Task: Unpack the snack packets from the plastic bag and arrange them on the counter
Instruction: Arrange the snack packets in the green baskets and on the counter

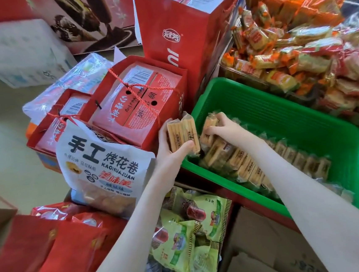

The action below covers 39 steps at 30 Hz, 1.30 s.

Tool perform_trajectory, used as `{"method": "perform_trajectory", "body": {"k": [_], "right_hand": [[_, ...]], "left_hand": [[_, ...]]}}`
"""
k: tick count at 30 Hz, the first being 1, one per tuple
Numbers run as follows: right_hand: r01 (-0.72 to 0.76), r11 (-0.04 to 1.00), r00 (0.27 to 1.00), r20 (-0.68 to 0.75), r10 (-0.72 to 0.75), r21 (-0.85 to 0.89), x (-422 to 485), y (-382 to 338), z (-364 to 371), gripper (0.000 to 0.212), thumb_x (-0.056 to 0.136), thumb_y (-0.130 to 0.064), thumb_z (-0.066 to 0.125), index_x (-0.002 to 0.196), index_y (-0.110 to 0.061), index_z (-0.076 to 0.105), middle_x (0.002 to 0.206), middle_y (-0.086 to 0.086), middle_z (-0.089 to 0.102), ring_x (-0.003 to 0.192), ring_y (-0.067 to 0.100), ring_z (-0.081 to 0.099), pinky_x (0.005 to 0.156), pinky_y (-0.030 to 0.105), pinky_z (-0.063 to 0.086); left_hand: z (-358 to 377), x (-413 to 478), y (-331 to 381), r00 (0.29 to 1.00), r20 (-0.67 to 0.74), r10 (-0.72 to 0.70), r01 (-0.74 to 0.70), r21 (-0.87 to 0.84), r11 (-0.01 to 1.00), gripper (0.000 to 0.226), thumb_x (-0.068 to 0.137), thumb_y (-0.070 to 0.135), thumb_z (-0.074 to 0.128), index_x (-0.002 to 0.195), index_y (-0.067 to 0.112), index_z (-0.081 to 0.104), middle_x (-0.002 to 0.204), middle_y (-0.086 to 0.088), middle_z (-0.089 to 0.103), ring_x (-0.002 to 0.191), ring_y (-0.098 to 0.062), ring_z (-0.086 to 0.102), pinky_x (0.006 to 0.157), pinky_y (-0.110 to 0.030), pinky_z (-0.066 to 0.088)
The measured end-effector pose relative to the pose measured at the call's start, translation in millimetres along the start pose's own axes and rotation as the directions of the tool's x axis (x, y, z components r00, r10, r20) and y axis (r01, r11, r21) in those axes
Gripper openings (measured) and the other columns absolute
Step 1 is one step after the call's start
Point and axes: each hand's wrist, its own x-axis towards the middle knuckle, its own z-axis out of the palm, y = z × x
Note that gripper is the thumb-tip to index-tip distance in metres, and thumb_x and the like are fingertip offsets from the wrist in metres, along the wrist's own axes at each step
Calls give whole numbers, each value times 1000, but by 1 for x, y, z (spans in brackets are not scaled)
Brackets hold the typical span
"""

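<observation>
Our left hand [171,152] was clamped on two snack packets [183,135], with the thumb on the front and the fingers curled behind. They were long, flat blocks in clear, shiny film, with pale brown ribbed biscuit inside and a narrow label strip along each one. Just to the right of it, and not touching it, our right hand [224,128] reached into the green basket [257,89], a rectangular plastic one with slotted walls, and its curled fingers gripped one more packet [209,122] of the same kind. So the two hands were near each other but apart, each one holding something. Under the right forearm a row of packets [253,166] stood on edge, close together, along the near wall of the basket. Left of the left hand stood the plastic bag [102,165], white and glossy, with big black characters and a clear window at the bottom. We could not tell how much was inside. Beyond the left hand were red gift boxes [140,100] of smooth cardboard, tied with twisted red cord. Under the left forearm lay soft, crinkled green pouches [191,226]. Far beyond the right hand rose a loose heap of small wrapped snacks [297,47] in orange, yellow and red film.
</observation>
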Motion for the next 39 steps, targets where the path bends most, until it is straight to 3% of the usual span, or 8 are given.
{"method": "perform_trajectory", "body": {"k": [7,17,20,24,28,32,35,39], "right_hand": [[-19,793,1000,5,27,-608,-19,7,2,78,86,-72,41,149,-29,29,159,4,20,145,30,11,112,51,13],[-10,860,997,-68,-29,-510,-36,27,1,53,94,-57,40,142,-33,41,152,-2,36,143,24,17,112,46,5],[80,922,972,-175,-156,-380,-39,39,7,62,92,-50,51,148,-36,28,150,-2,38,140,23,25,111,46,11],[223,937,948,-163,-273,-271,-46,45,11,75,93,-43,57,151,-39,9,156,-7,26,143,16,23,114,49,11],[268,959,952,-124,-279,-95,-50,46,15,65,92,-52,55,147,-45,20,154,-14,28,142,14,25,118,49,10],[190,970,939,-262,-224,-149,-45,29,22,33,95,-45,52,126,-35,50,134,-11,53,128,14,43,116,46,9],[73,920,924,-320,-208,-386,-34,22,30,35,94,-47,50,124,-29,54,131,-7,53,129,21,41,112,48,10],[38,855,901,-352,-254,-518,-36,29,40,56,96,-37,49,147,-21,32,151,4,30,141,26,23,114,50,5]], "left_hand": [[4,-2,7,998,55,18,-23,96,995,70,82,18,67,140,35,32,133,10,52,117,-4,55,103,-33,45],[37,24,20,961,245,-130,-34,567,823,78,90,23,58,151,39,12,137,-7,46,83,-1,55,60,-17,44],[40,35,23,936,242,-258,19,694,720,83,92,31,51,153,38,-4,154,-15,29,106,-18,58,87,-33,48],[40,35,27,923,285,-258,-98,823,559,78,100,40,43,154,21,-10,161,-13,10,143,-28,27,114,-38,27],[38,28,26,974,217,-67,-209,972,103,62,102,45,33,151,10,21,156,-11,14,133,-33,21,107,-45,25],[36,21,19,989,144,-29,-129,946,298,50,102,34,41,143,7,35,135,-19,42,121,-33,40,99,-41,37],[43,11,-2,961,186,207,-238,934,267,56,97,13,53,147,3,31,133,-22,48,117,-36,46,93,-44,45],[52,12,-18,952,286,113,-304,927,221,60,104,30,34,153,2,13,160,-16,13,144,-31,18,117,-40,20]]}}
